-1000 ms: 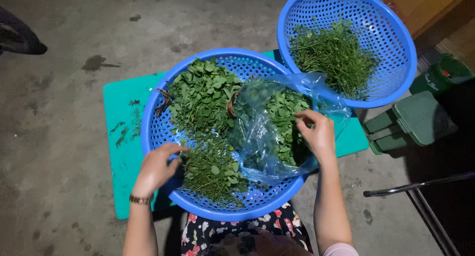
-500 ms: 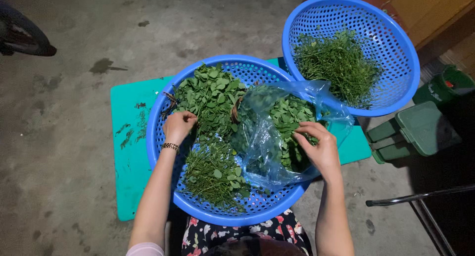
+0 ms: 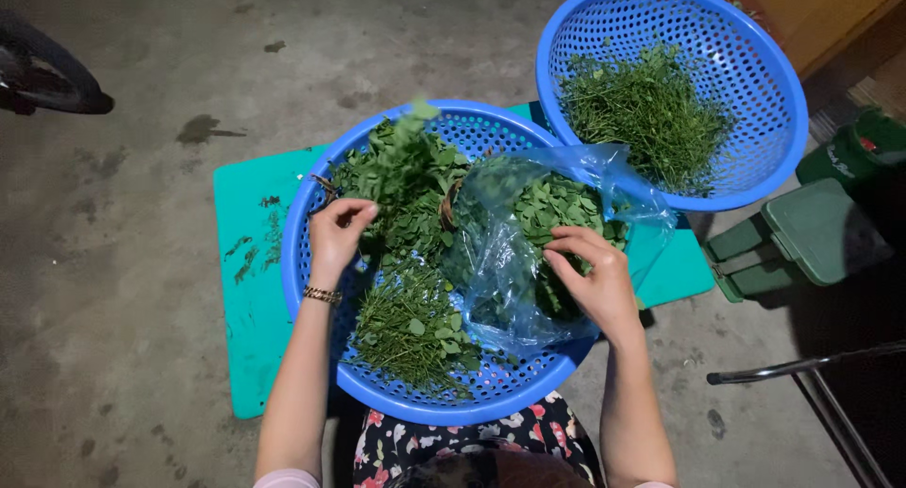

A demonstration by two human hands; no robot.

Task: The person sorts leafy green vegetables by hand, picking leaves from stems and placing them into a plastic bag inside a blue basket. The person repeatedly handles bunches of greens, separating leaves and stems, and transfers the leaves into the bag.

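A big blue perforated basket (image 3: 311, 290) rests on a teal board (image 3: 250, 290) and holds leafy green sprigs. My left hand (image 3: 337, 233), with a bracelet on the wrist, grips a leafy sprig bunch (image 3: 401, 162) and lifts it above the pile. My right hand (image 3: 590, 276) pinches leaves inside a clear blue plastic bag (image 3: 514, 280) that lies in the basket's right half. A heap of bare thin stems (image 3: 411, 323) sits at the basket's near side.
A second blue basket (image 3: 774, 92) with fine green stems stands at the upper right, overlapping the board. Green plastic containers (image 3: 802, 238) sit to the right, a metal chair leg (image 3: 802, 365) below them. A dark wheel (image 3: 47, 77) is at the far left on the concrete floor.
My left hand moved from the basket's near left rim up to the leafy pile and took hold of a sprig bunch, raising it. My right hand stayed at the bag, shifting slightly down.
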